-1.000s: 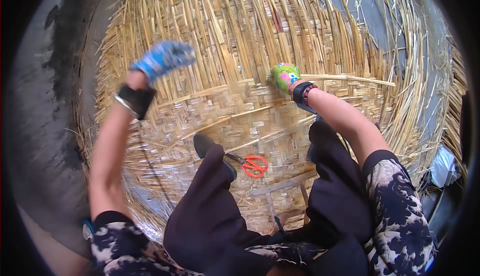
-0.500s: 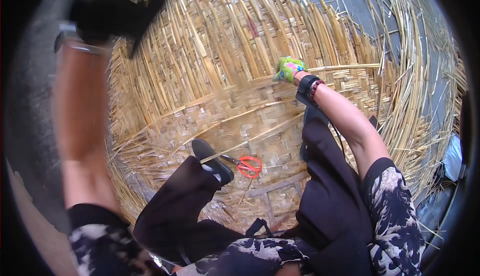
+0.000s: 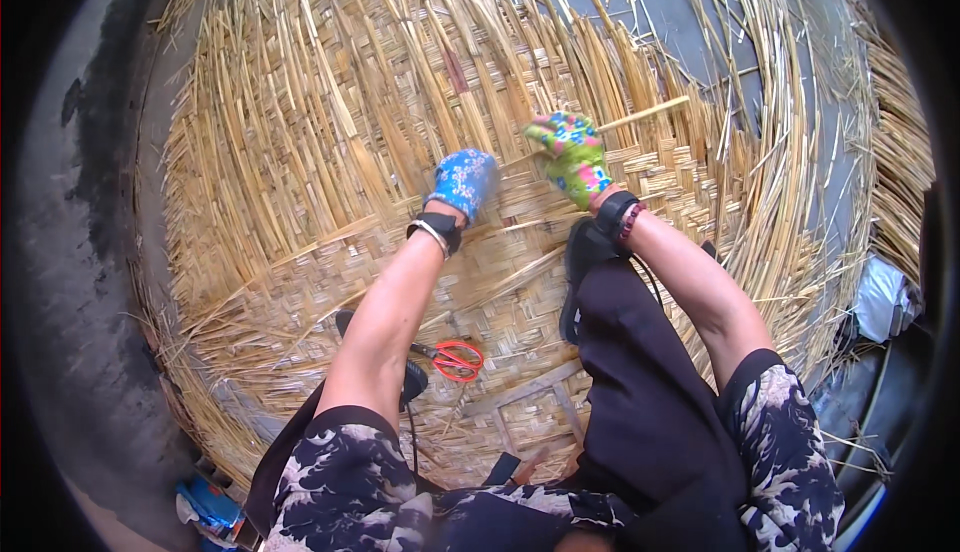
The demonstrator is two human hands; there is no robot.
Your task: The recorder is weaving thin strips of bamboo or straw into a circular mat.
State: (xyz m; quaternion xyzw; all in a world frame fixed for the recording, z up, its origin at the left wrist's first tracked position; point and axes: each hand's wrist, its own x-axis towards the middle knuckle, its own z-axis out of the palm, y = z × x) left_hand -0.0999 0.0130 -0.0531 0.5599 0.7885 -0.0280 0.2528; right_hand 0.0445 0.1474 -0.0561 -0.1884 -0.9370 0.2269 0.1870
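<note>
My left hand (image 3: 463, 186), in a blue flowered glove, and my right hand (image 3: 572, 160), in a green flowered glove, are close together over a woven straw mat (image 3: 520, 302). Both look closed around one long pale reed strip (image 3: 645, 113). It slants up to the right, its far end sticking out past my right hand. The fingers are mostly hidden by the gloves and a little blurred. Below the left hand the mat is a tight plaited weave; beyond both hands, long loose reed ends lie side by side across it.
Red-handled scissors (image 3: 457, 360) lie on the mat beside my left foot. My shoes rest on the weave, the right shoe (image 3: 585, 262) near my right wrist. Long loose reeds (image 3: 785, 152) pile up at the right. A white plastic bag (image 3: 882, 300) is at the far right.
My left hand has swung in from the upper left to the middle, beside my right hand. The reed strip's right end now tilts higher. The view has shifted slightly.
</note>
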